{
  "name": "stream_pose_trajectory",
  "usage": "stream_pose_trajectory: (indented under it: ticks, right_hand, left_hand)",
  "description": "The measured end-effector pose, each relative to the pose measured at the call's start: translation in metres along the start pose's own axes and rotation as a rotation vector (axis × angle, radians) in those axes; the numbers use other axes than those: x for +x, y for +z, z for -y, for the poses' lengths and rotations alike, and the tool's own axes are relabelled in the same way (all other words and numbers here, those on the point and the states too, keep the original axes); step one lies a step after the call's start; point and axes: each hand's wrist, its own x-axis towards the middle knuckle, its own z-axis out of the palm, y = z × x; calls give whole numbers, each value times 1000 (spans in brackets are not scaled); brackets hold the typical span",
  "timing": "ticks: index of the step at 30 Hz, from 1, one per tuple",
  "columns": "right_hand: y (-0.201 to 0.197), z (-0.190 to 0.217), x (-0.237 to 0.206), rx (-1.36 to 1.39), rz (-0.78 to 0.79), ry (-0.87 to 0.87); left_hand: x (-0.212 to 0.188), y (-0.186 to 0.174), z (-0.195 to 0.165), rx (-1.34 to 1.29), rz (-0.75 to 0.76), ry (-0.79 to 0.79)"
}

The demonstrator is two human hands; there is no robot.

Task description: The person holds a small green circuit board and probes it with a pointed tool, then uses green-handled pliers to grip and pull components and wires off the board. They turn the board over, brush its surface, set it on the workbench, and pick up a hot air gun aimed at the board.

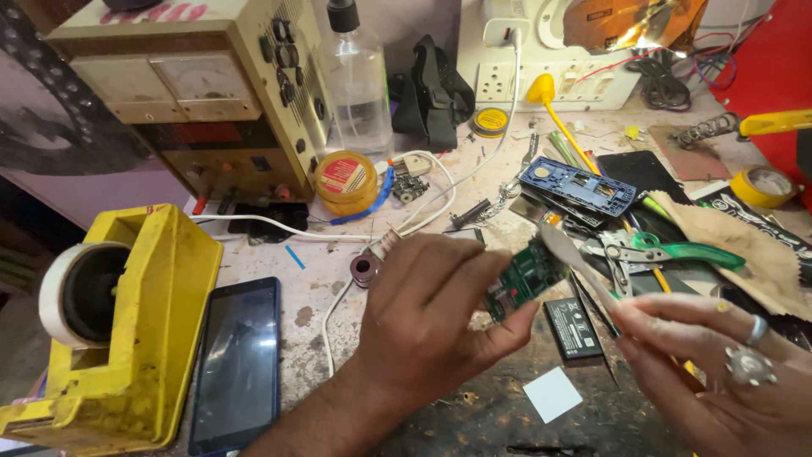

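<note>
Here, in the head view, the left hand (431, 313) pinches a green board (523, 278) between thumb and fingertips, raised off the bench and tilted toward the camera, presumably so its face can be read and reached. The right hand (719, 372) grips a flat metal blade (575, 258) between thumb and fingers; the blade's tip rests at the board's upper edge, a position that suits prying or scraping. Two rings (751, 355) sit on that hand.

Below the board lie one black battery (573, 328) and one white square (551, 393), both close by. One dark phone (237, 364) lies face up at the left, just beside one yellow tape dispenser (127, 330). One blue phone frame (578, 186) sits behind the board, with green-handled pliers (668, 251) near it.

At the back stand one cream power supply (211, 85), one clear bottle (355, 80) and one socket strip (550, 80). Tins counted: two, a large (345, 179) and a small (490, 121). One yellow tape roll (764, 186) lies at the far right. One white cable (406, 222) crosses the bench (313, 279).
</note>
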Motion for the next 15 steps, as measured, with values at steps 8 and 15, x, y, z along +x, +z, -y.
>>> stream_pose_trajectory:
  ticks: [8, 15]
  right_hand:
    - [3, 14, 9, 8, -78, -54]
    - [5, 10, 2, -63, -35, -65]
  left_hand:
    - [0, 0, -2, 1, -18, -17]
    - [-1, 3, -2, -33, -11, -35]
